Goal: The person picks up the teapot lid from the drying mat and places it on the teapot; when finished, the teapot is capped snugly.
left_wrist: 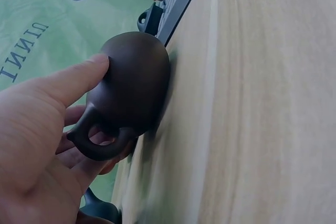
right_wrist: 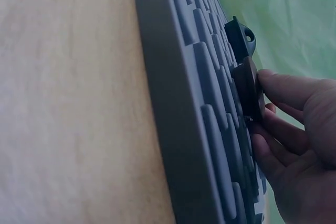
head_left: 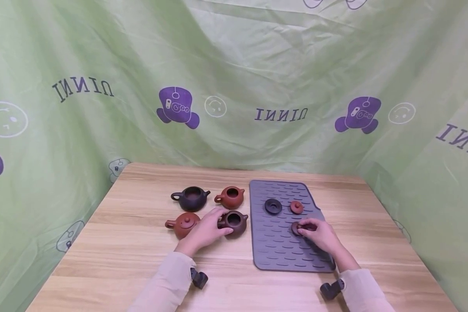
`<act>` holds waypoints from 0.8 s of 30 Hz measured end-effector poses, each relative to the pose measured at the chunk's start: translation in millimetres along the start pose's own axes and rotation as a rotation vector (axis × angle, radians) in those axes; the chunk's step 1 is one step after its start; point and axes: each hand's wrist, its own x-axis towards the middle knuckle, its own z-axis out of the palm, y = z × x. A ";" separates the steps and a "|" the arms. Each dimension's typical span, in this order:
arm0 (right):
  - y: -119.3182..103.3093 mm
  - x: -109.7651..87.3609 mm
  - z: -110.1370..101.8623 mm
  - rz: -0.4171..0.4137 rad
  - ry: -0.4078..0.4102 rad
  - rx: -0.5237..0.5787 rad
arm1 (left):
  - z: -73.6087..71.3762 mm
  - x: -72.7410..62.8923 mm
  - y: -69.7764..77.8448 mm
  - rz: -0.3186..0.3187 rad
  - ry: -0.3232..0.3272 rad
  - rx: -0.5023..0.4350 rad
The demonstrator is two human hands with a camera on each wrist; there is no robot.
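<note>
My left hand [head_left: 209, 229] grips a dark brown lidless teapot [head_left: 236, 222], thumb on the near side of its body and fingers round the far side. In the left wrist view its looped handle [left_wrist: 100, 148] points back toward the palm. On the grey ribbed mat [head_left: 273, 255], my right hand [head_left: 319, 234] pinches a dark brown lid [head_left: 295, 228] between thumb and fingers. The right wrist view has this lid [right_wrist: 251, 90] close against the mat's ridges. Behind it on the mat lie a black lid [head_left: 273, 206] and a red-brown lid [head_left: 297, 207].
Left of the mat stand a black open teapot [head_left: 193, 200], a red-brown open teapot [head_left: 232, 200] and an orange-brown teapot [head_left: 185, 225] with its lid on. They share a wooden table [head_left: 113, 260]. A green printed curtain [head_left: 234, 143] hangs around the back and sides.
</note>
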 end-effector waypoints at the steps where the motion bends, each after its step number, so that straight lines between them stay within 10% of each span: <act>1: 0.4 0.2 0.0 -0.002 0.000 0.004 | 0.4 0.0 -0.5 0.002 0.005 -0.001; 24: -34.6 14.5 5.8 -0.013 0.008 0.074 | 2.7 -2.6 -4.4 -0.012 0.042 -0.099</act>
